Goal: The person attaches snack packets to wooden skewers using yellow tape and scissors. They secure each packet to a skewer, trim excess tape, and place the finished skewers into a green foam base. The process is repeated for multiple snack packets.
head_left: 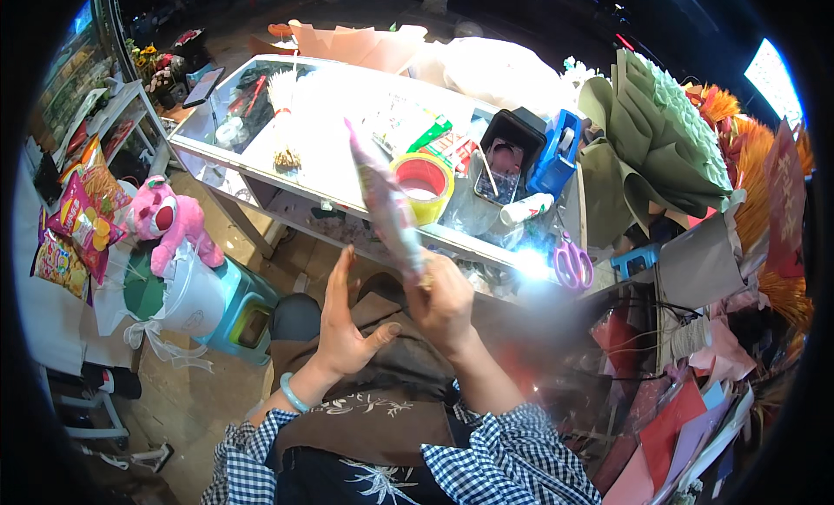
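Note:
My right hand point(445, 303) is closed round the lower end of a pink packet point(382, 192). The packet is turned nearly edge-on and blurred by motion, so its contents cannot be made out. It points up and slightly left, over the front edge of the white counter point(334, 153). Beside it, my left hand point(346, 331) is open and holds nothing, thumb apart from the raised fingers. Just beyond the packet, a roll of yellow tape point(423, 211) with a red rim sits on the counter. A bundle of thin sticks point(282, 105) lies farther left.
On the right are a black bin point(519, 127), a blue tape dispenser point(556, 153), a white bottle point(526, 209), purple scissors point(573, 264) and a green wrapped bouquet point(647, 149). A pink plush bear point(178, 218) sits in a white bucket point(193, 297) at left, near snack bags point(82, 205).

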Demonstrator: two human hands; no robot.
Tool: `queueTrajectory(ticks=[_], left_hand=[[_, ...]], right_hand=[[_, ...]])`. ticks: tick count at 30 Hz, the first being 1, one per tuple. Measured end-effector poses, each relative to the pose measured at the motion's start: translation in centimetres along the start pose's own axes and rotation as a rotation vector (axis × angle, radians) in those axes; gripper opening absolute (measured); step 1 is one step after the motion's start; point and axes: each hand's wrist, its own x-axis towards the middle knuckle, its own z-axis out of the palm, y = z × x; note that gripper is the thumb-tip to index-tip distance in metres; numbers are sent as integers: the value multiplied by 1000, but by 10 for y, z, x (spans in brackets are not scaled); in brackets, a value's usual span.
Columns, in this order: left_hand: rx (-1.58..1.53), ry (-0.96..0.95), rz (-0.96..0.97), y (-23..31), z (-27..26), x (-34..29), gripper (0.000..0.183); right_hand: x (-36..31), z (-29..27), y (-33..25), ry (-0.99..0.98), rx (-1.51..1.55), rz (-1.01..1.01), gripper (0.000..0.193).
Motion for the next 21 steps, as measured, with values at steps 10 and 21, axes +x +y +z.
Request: queueTrajectory(ticks=[10,21], left_hand=[[-928,353,-451,0,-5,15,25],[-962,347,-324,-22,-14,11,27]], right_hand=[[-13,22,-47,-311,-262,-129,41],[60,-121,224,461,-264,693,45]])
